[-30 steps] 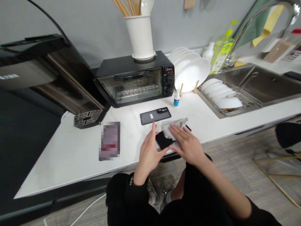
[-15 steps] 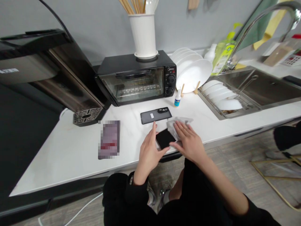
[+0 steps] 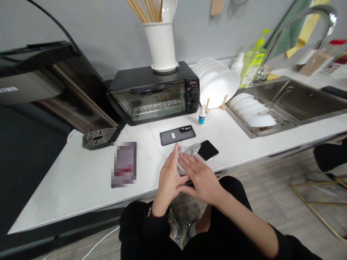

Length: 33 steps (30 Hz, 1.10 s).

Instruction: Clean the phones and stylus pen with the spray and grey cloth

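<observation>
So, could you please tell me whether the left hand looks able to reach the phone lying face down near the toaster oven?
Probably yes. The left hand sits just in front of the face-down phone, with only bare countertop between them; the cloth lies off to the right.

White marble-look counter [image 3: 81, 180] beneath a plain grey wall [image 3: 103, 32]. Black toaster oven [image 3: 154, 95] at 12 o'clock, white utensil holder [image 3: 161, 45] on top. White plates [image 3: 219, 85] racked at 1 o'clock, steel sink [image 3: 298, 97] and curved tap [image 3: 298, 21] at 2 o'clock. Grey wood-look floor [image 3: 271, 191] at 4 o'clock. Soft, even light.
</observation>
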{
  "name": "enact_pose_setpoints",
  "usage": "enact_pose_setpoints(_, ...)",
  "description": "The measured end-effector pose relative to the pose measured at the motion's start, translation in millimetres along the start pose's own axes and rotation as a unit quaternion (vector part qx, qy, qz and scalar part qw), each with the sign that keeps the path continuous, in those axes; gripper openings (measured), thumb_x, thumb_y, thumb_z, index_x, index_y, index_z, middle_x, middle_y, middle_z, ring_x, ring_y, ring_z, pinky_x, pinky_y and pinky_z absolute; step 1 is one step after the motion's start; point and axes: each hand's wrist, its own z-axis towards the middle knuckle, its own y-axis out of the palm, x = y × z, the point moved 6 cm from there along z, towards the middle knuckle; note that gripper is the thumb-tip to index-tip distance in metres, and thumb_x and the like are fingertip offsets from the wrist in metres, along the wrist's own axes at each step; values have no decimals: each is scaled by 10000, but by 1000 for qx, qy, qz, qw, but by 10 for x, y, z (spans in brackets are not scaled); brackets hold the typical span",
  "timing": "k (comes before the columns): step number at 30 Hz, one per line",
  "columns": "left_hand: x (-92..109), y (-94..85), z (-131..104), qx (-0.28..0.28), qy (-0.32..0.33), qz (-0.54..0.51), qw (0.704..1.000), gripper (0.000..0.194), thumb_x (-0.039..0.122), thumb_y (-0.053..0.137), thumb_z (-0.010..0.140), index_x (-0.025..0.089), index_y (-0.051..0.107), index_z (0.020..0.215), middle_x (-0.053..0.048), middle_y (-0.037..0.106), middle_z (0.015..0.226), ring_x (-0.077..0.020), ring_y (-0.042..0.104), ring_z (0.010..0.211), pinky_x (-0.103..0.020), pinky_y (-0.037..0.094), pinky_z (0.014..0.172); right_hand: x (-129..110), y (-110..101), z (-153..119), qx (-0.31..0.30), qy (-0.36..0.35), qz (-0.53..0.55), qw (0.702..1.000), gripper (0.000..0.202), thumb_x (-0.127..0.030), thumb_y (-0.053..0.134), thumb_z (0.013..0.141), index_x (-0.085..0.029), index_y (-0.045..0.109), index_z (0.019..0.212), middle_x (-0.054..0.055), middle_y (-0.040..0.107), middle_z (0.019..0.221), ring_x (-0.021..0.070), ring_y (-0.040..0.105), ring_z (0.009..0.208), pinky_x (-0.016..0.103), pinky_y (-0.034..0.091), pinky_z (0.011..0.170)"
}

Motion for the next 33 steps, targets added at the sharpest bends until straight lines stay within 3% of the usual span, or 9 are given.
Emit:
enact_pose_setpoints(3,-11,1,-2,-4,1,-2,1000,1086,135,736,856,332,76,1696,-127,455,1655,-291,519,1467,-483,442,1209,-34,17,-10,-31,-29,36,998,815,-697,530,1000,-119,469,1572,176,517,1591,291,480,1500,516,378,1259)
enact_pose_setpoints(8,38,-15,4,3,-9,-9,1000,1165,268,855,818,344,86,1689,-119,488,1626,-280,617,1348,-459,479,1173,531,-231,-62,37,103,-84,990,741,-602,488,1053,-105,430,1599,204,448,1630,368,429,1523,617,379,1232)
enact_pose_setpoints(11,43,-18,5,-5,-8,-6,1000,1149,206,827,825,333,83,1691,-119,489,1628,-283,571,1411,-466,460,1194,214,-89,-93,12,33,-62,997,912,-694,537,992,-49,368,1614,223,402,1651,376,348,1565,644,304,1266)
enact_pose_setpoints(14,41,-21,-1,-13,1,1,1000,1117,132,772,835,320,83,1694,-123,451,1658,-288,486,1495,-477,420,1230,-67,33,-137,-39,-38,5,998,909,-713,533,986,-81,367,1619,188,427,1649,310,388,1555,560,341,1273)
enact_pose_setpoints(19,27,-21,-5,-7,-11,-3,1000,1128,277,845,832,349,112,1687,-113,474,1639,-293,582,1401,-483,467,1190,341,-181,-131,21,71,-66,995,760,-608,492,1048,-142,369,1636,191,444,1638,353,397,1544,631,344,1246)
enact_pose_setpoints(22,16,-12,-4,-10,-1,-4,1000,1097,202,800,846,350,113,1688,-111,469,1645,-293,544,1444,-496,448,1210,170,-91,-96,11,35,-42,998,931,-708,540,982,-53,362,1620,232,411,1646,370,361,1561,620,311,1270)
enact_pose_setpoints(25,5,-12,-5,-12,8,-7,1000,1065,111,730,849,346,119,1690,-112,455,1656,-289,488,1496,-501,427,1228,-78,40,-72,-31,-33,36,998,926,-734,570,955,-84,416,1596,199,466,1624,309,427,1533,529,355,1272)
enact_pose_setpoints(30,20,-17,-7,-2,0,7,1000,1073,272,827,846,359,157,1680,-91,484,1633,-291,536,1451,-478,446,1214,350,-161,-62,32,74,-38,996,695,-586,483,1059,-139,454,1591,188,497,1602,336,470,1503,599,403,1221)
enact_pose_setpoints(33,21,-9,-5,-1,4,11,1000,1059,229,801,855,352,150,1681,-91,499,1620,-278,545,1442,-464,448,1213,245,-126,-76,38,67,-37,996,825,-660,532,1009,-86,433,1593,221,470,1612,363,444,1516,620,367,1241)
